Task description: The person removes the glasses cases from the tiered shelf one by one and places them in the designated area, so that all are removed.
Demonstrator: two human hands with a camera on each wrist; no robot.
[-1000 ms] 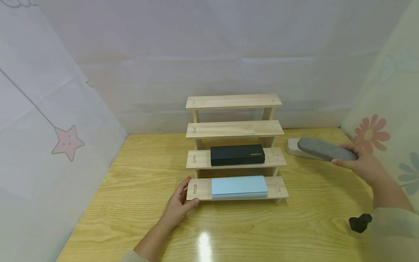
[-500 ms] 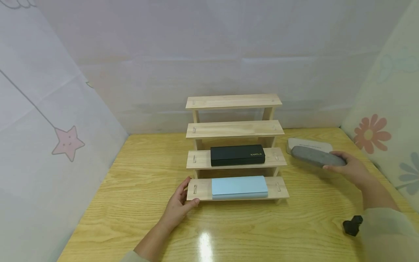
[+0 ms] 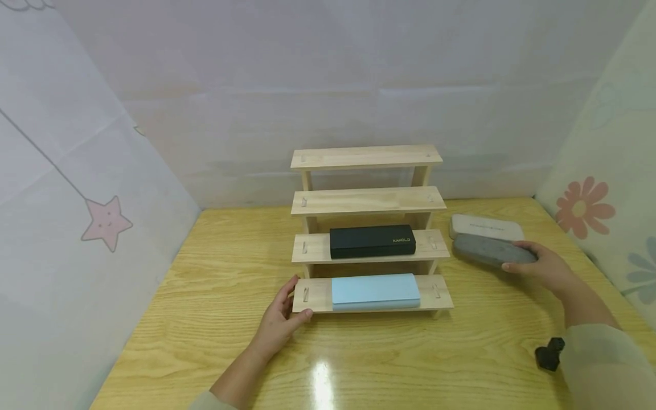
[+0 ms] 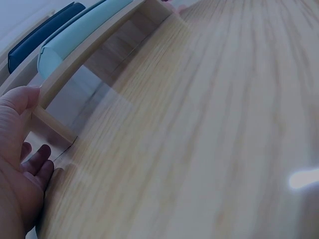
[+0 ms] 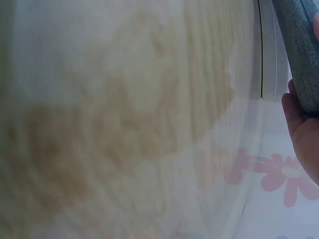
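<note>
My left hand (image 3: 279, 316) grips the left end of the lowest board of a stepped wooden shelf (image 3: 369, 199). In the left wrist view its thumb (image 4: 22, 98) lies at the board's edge, fingers bent below. My right hand (image 3: 543, 267) holds a grey, fabric-covered glasses case (image 3: 492, 250) by its right end, just in front of a white glasses case (image 3: 487, 228) that it partly overlaps in the head view. A black glasses case (image 3: 371, 241) lies on the second board from the bottom, a light blue glasses case (image 3: 376, 290) on the lowest.
The shelf's upper two boards rise toward the white backdrop (image 3: 333, 114). Printed side sheets, one with a red flower (image 3: 579, 208), flank the wooden table (image 3: 230, 256). A small black device (image 3: 549, 354) sits by the right sleeve (image 3: 599, 353).
My right hand has moved left and down with the grey glasses case, bringing it from over the white case to its front. My left hand has stayed at the shelf.
</note>
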